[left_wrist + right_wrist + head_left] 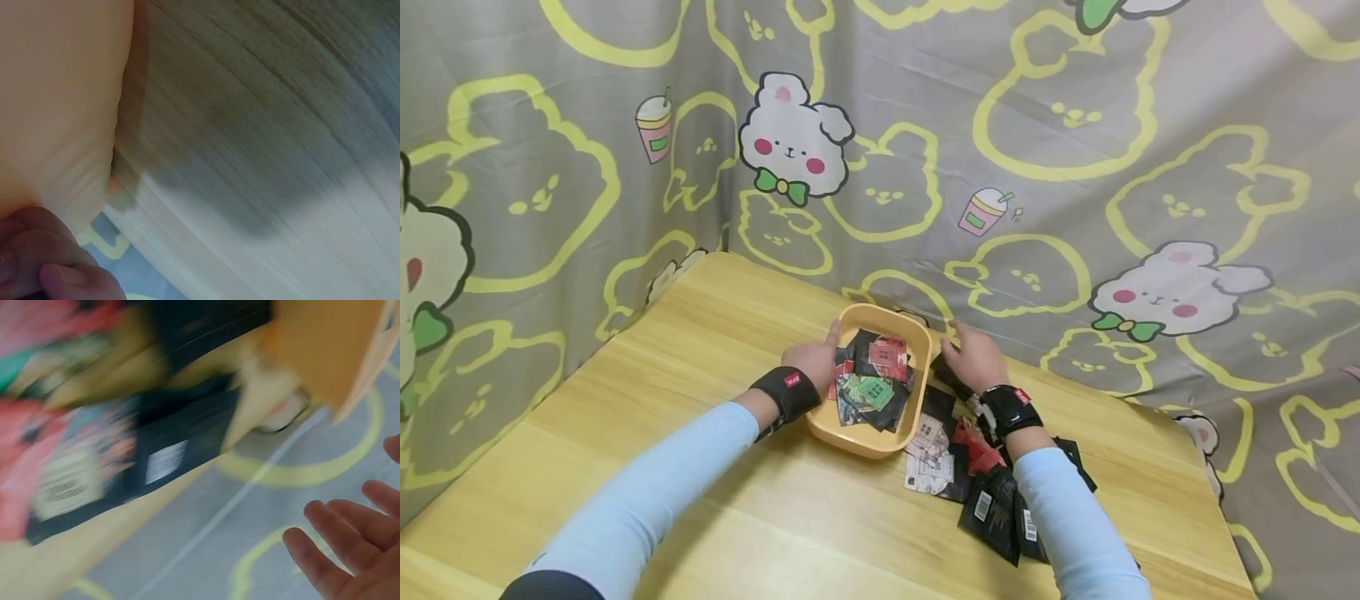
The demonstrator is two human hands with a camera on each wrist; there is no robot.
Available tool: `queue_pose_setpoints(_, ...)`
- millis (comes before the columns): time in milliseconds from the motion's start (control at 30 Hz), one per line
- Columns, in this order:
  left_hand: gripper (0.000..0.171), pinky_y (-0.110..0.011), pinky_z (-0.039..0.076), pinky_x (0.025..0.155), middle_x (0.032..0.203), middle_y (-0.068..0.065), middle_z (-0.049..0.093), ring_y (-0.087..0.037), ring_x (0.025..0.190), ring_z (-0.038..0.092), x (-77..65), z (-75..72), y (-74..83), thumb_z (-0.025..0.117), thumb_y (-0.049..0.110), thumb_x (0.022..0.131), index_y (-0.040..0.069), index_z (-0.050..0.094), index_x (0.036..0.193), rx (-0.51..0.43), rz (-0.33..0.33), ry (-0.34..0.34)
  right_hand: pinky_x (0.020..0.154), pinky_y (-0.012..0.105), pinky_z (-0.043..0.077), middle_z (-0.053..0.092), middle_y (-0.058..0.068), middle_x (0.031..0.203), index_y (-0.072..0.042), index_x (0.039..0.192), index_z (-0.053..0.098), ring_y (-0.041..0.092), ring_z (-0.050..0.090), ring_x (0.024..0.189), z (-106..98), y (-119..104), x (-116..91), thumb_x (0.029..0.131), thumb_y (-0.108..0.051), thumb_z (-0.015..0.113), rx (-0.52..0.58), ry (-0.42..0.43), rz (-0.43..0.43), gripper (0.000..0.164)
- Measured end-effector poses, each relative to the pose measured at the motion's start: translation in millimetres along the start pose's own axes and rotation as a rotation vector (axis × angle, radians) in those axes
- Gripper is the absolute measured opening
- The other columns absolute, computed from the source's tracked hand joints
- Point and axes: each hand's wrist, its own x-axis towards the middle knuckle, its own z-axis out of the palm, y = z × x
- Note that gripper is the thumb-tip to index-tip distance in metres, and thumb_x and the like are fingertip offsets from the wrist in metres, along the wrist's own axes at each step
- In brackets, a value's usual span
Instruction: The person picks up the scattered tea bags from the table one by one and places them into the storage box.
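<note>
Grey cloth hung on the walls, printed with yellow outlines, white rabbits and pink cups. Wood-grain table pushed up to it. Two pale blue sleeves reach across from the near side.

Orange tub: upright on the table, toward the far edge, between both hands. Looks like thin moulded plastic; judged light, fairly stiff, likely to slide if nudged. Best hold: opposite rims, or one rim steadied.

Left hand rests against the tub's left side; lower fingers bent in the wrist view, but whether they grip the wall, cannot tell. Right hand off the tub's right side, fingers loose and apart, nothing grasped. Black wristbands on both.

Flat packets, two lots. Inside the tub, an overlapping heap, red-printed packet and green-printed packet uppermost. Outside, beside its right wall and under the right forearm, loose packets, mostly black, some barcoded. Right wrist view blurred; print unreadable. Packets judged light, floppy, perhaps slick-faced; pinch by an edge or corner, one layer at a time.
</note>
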Motion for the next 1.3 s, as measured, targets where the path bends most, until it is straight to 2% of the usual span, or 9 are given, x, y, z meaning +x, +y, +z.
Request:
queue_pose_setpoints(100, 0.065, -0.031, 0.039, 0.049, 0.065, -0.006, 0.059, -0.02, 0.056, 0.055, 1.7, 0.0, 0.4, 0.045, 0.017, 0.095, 0.012, 0.013, 0.152, -0.002, -0.007, -0.006, 0.083, 0.049, 0.047, 0.058, 0.021, 0.125, -0.004, 0.136, 0.047, 0.034, 0.063, 0.087, 4, 22, -3, 0.096, -0.031, 0.047, 0.014, -0.035, 0.049, 0.048)
queue_pose_setpoints(200, 0.066, -0.032, 0.04, 0.049, 0.064, -0.006, 0.058, -0.02, 0.056, 0.055, 2.6, -0.5, 1.3, 0.046, 0.017, 0.094, 0.012, 0.013, 0.152, -0.005, -0.007, -0.004, 0.087, 0.052, 0.045, 0.055, 0.022, 0.129, -0.005, 0.135, 0.047, 0.036, 0.061, 0.097, 10, 37, -6, 0.096, -0.031, 0.048, 0.012, -0.053, 0.076, 0.047)
queue_pose_setpoints(367, 0.067, -0.032, 0.04, 0.048, 0.062, -0.005, 0.056, -0.02, 0.054, 0.054, 5.0, 1.5, 1.7, 0.048, 0.018, 0.094, 0.012, 0.013, 0.151, 0.001, 0.003, 0.008, 0.077, 0.048, 0.048, 0.063, 0.021, 0.112, -0.002, 0.135, 0.047, 0.033, 0.063, 0.085, 19, 50, -9, 0.095, -0.032, 0.05, -0.021, -0.087, 0.107, 0.05)
queue_pose_setpoints(433, 0.068, -0.031, 0.039, 0.047, 0.061, -0.005, 0.055, -0.02, 0.053, 0.053, 5.0, 1.2, 2.1, 0.048, 0.018, 0.094, 0.013, 0.013, 0.152, 0.0, 0.004, 0.006, 0.075, 0.047, 0.048, 0.065, 0.021, 0.106, -0.001, 0.136, 0.045, 0.032, 0.063, 0.085, 23, 53, -9, 0.094, -0.034, 0.052, -0.007, -0.137, 0.122, 0.054)
queue_pose_setpoints(600, 0.067, -0.031, 0.039, 0.047, 0.06, -0.004, 0.055, -0.019, 0.053, 0.053, 1.3, -2.8, 5.0, 0.047, 0.018, 0.094, 0.013, 0.012, 0.152, -0.002, 0.001, -0.009, 0.088, 0.052, 0.044, 0.049, 0.029, 0.132, 0.0, 0.144, 0.032, 0.041, 0.055, 0.11, 32, 63, -9, 0.092, -0.042, 0.054, 0.023, -0.305, 0.132, 0.071)
queue_pose_setpoints(667, 0.066, -0.031, 0.038, 0.048, 0.06, -0.004, 0.055, -0.019, 0.053, 0.053, -0.2, -4.3, 6.1, 0.046, 0.018, 0.095, 0.013, 0.012, 0.152, -0.004, -0.002, -0.017, 0.092, 0.053, 0.043, 0.043, 0.03, 0.137, 0.0, 0.146, 0.028, 0.043, 0.051, 0.116, 34, 66, -10, 0.091, -0.043, 0.056, 0.017, -0.335, 0.128, 0.075)
queue_pose_setpoints(900, 0.063, -0.031, 0.038, 0.048, 0.061, -0.005, 0.055, -0.02, 0.053, 0.053, -1.0, -5.4, 6.6, 0.043, 0.017, 0.096, 0.012, 0.013, 0.151, 0.002, -0.004, -0.014, 0.085, 0.049, 0.046, 0.059, 0.024, 0.12, 0.001, 0.141, 0.038, 0.037, 0.059, 0.103, 32, 62, -7, 0.089, -0.039, 0.059, 0.018, -0.291, 0.092, 0.069)
queue_pose_setpoints(1100, 0.062, -0.032, 0.041, 0.049, 0.062, -0.007, 0.057, -0.021, 0.053, 0.055, -3.0, -8.1, 6.2, 0.042, 0.015, 0.096, 0.01, 0.015, 0.151, -0.007, 0.007, 0.006, 0.073, 0.043, 0.043, 0.064, 0.021, 0.09, 0.002, 0.134, 0.047, 0.03, 0.058, 0.07, 31, 61, -4, 0.094, -0.026, 0.049, 0.027, -0.294, 0.044, 0.049)
queue_pose_setpoints(1300, 0.061, -0.031, 0.04, 0.049, 0.058, -0.005, 0.055, -0.019, 0.051, 0.053, -5.0, -9.0, 5.1, 0.042, 0.015, 0.095, 0.008, 0.017, 0.15, -0.002, -0.002, 0.003, 0.063, 0.04, 0.045, 0.065, 0.017, 0.081, 0.002, 0.127, 0.053, 0.024, 0.057, 0.062, 33, 61, -9, 0.092, -0.011, 0.049, -0.062, -0.13, -0.003, 0.038)
